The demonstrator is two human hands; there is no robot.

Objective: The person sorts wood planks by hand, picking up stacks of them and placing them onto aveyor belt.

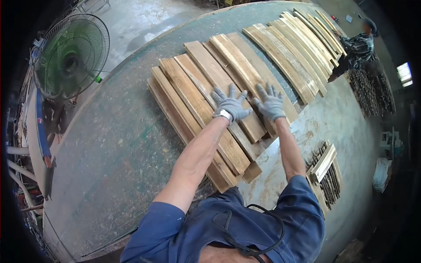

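Side by side on a big green worktable (pixel 118 144) lie several rough wooden planks (pixel 188 92), some stacked on others. My left hand (pixel 231 104), in a grey glove with a watch (pixel 223 115) at the wrist, rests with spread fingers across the planks near their close ends. To its right, my right hand (pixel 269 104), gloved in grey too, lies with fingers apart on a pale plank (pixel 237 59) and its neighbour. Neither hand is wrapped round a plank. Several near plank ends stick out past the table's edge.
More planks (pixel 289 52) are spread farther along the table, where another person (pixel 359 46) stands. A green fan (pixel 70 61) is at the left. On the floor at right sit a small wood stack (pixel 324 171) and a larger pile (pixel 372 90).
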